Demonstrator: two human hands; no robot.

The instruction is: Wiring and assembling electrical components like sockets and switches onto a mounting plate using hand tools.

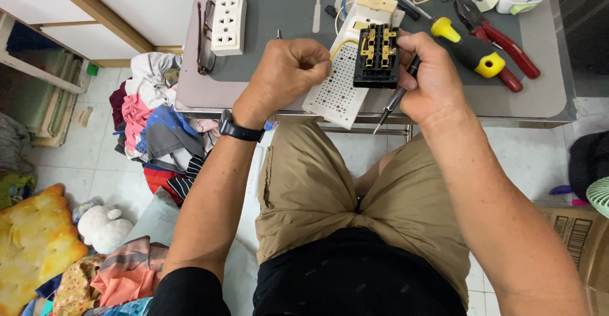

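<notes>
While the right hand [434, 78] pinches a black switch block [377, 56] by its edge, brass contacts facing up so they can be seen, a thin screwdriver [394, 98] lies tucked under the same fingers, tip pointing to seven o'clock. At nine o'clock of the block, the left hand [288, 72] is curled into a fist, seemingly pulling a yellow wire [336, 47]. Both hover over a perforated white plate [336, 91] at the table [545, 97] edge. Red pliers [501, 37] lie at two o'clock.

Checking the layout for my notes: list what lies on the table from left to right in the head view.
Glasses → white socket strip → left hand → black terminal block → right hand → yellow-and-black screwdriver → red pliers.
</notes>
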